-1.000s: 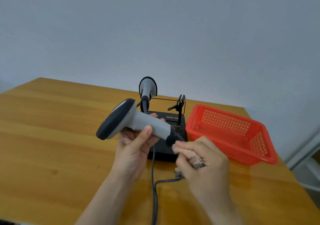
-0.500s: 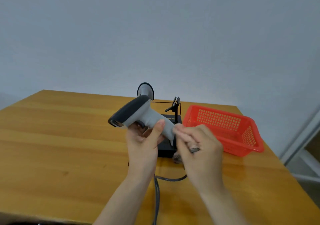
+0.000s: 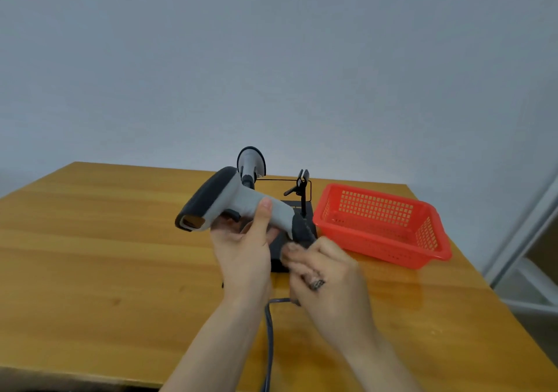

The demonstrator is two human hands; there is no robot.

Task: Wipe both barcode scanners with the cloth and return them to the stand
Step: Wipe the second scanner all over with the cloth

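Scanner (image 3: 229, 201) sits above the table in your left hand (image 3: 244, 255), thumb and fingers gripping its grey handle, head aimed left, long axis sloping down-right to the butt, where your right hand (image 3: 326, 273) pinches the cloth (image 3: 316, 284) near the stand (image 3: 279, 257).

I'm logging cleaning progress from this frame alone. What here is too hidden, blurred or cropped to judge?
Head view:
- cloth: bunched inside the right hand, motion-blurred; how it touches the held scanner is unclear.
- stand: base mostly behind the left hand and held scanner.
- second scanner: its handle and seating hidden behind the held scanner.
- cable: cut off by the bottom edge.
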